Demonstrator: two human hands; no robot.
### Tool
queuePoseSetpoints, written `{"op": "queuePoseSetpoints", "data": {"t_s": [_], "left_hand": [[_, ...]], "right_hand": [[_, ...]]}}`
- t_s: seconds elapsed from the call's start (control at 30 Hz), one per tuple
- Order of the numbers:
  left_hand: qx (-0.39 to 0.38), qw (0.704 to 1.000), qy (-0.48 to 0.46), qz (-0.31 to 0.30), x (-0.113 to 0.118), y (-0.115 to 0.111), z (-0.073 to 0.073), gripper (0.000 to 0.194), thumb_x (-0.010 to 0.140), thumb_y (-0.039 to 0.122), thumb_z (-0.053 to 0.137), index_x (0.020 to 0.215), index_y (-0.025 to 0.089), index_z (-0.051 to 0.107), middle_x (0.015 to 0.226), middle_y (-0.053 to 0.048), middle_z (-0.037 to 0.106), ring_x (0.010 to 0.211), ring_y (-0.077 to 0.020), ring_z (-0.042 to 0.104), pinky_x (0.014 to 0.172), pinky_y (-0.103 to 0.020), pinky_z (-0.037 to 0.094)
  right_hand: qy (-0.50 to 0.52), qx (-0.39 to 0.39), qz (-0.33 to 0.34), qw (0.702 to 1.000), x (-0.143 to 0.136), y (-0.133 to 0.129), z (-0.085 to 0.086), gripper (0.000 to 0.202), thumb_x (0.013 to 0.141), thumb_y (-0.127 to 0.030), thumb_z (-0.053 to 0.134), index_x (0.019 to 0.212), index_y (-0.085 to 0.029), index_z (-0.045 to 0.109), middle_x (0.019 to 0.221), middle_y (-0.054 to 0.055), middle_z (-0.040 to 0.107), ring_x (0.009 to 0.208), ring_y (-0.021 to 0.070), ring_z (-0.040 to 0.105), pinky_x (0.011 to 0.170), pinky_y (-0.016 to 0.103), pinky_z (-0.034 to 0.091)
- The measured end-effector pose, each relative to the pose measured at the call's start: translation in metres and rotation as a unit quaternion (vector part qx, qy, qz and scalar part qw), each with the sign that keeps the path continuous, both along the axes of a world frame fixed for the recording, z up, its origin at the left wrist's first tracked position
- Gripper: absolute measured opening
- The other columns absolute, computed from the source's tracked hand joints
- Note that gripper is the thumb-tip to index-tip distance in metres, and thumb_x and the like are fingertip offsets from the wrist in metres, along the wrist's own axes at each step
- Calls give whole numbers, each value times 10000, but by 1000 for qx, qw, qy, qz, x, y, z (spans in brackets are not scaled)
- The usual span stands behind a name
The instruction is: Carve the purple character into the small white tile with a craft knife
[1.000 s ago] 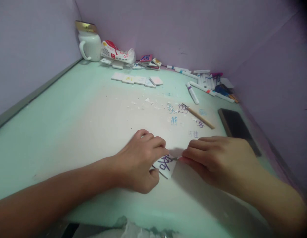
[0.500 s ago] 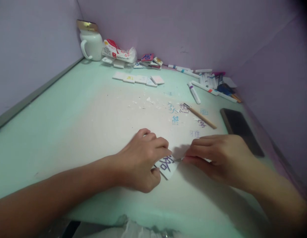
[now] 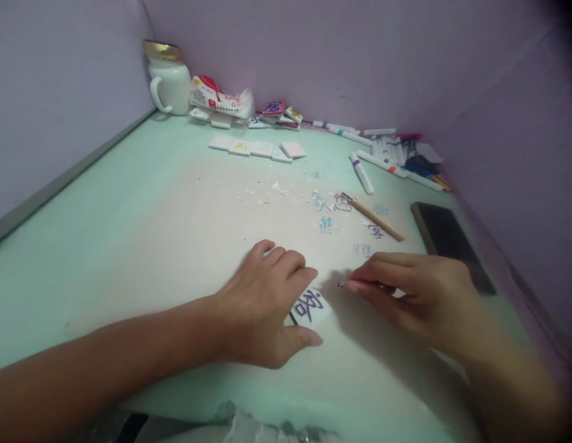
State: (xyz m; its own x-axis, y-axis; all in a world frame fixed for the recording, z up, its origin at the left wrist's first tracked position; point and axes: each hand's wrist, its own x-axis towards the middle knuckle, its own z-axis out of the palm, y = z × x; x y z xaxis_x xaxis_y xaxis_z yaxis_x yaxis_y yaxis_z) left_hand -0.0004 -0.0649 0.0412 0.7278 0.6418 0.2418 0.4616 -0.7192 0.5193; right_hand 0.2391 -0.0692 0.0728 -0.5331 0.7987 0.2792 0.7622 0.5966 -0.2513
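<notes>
A white card (image 3: 317, 307) with a purple written character lies flat on the table in front of me, its left part hidden under my left hand (image 3: 269, 304). My left hand is open over the card, thumb stretched apart from the fingers. To the right, my right hand (image 3: 406, 295) pinches a small thin tool (image 3: 340, 285), of which just a short dark metallic tip shows between the fingertips. That tip is apart from the card, above its upper right.
Beyond my hands lie a wooden stick-like tool (image 3: 375, 218), white scraps (image 3: 276, 186) and characters written on the table. A phone (image 3: 452, 246) lies at the right. Farther back are markers (image 3: 362, 173), small cards (image 3: 262, 148), a tissue pack (image 3: 223, 98) and a white mug (image 3: 171, 89).
My left thumb has spread away from the fingers, uncovering more of the card. My right hand has drawn slightly up and right, taking the thin tool's tip off the card's edge.
</notes>
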Motion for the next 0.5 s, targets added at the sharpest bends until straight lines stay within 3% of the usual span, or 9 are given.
{"op": "queuePoseSetpoints", "data": {"t_s": [0.07, 0.27, 0.5], "left_hand": [[9, 1000, 20, 10, 2, -3, -1, 510, 735, 422, 686, 1104, 82, 594, 939, -121, 572, 865, -263, 495, 954, -502, 310], [43, 999, -14, -22, 3, -3, -3, 423, 741, 198, 566, 1142, 65, 559, 995, -142, 586, 894, -247, 507, 954, -492, 321], [34, 997, -33, -55, 2, 2, -1, 439, 659, 82, 510, 1090, 63, 587, 1015, -151, 618, 920, -262, 525, 872, -452, 391]], "right_hand": [[-15, 17, -4, 1000, 0, -4, -2, 221, 894, -311, 575, 735, -217, 697, 578, -11, 640, 480, 134, 578, 446, 271, 292], [-34, 42, 11, 998, 0, -15, 1, 267, 913, -293, 541, 708, -211, 690, 568, -1, 634, 487, 151, 594, 449, 281, 304], [-73, 56, 19, 996, -4, -18, 0, 281, 914, -288, 527, 701, -217, 695, 549, -3, 615, 486, 165, 588, 449, 295, 297]]}}
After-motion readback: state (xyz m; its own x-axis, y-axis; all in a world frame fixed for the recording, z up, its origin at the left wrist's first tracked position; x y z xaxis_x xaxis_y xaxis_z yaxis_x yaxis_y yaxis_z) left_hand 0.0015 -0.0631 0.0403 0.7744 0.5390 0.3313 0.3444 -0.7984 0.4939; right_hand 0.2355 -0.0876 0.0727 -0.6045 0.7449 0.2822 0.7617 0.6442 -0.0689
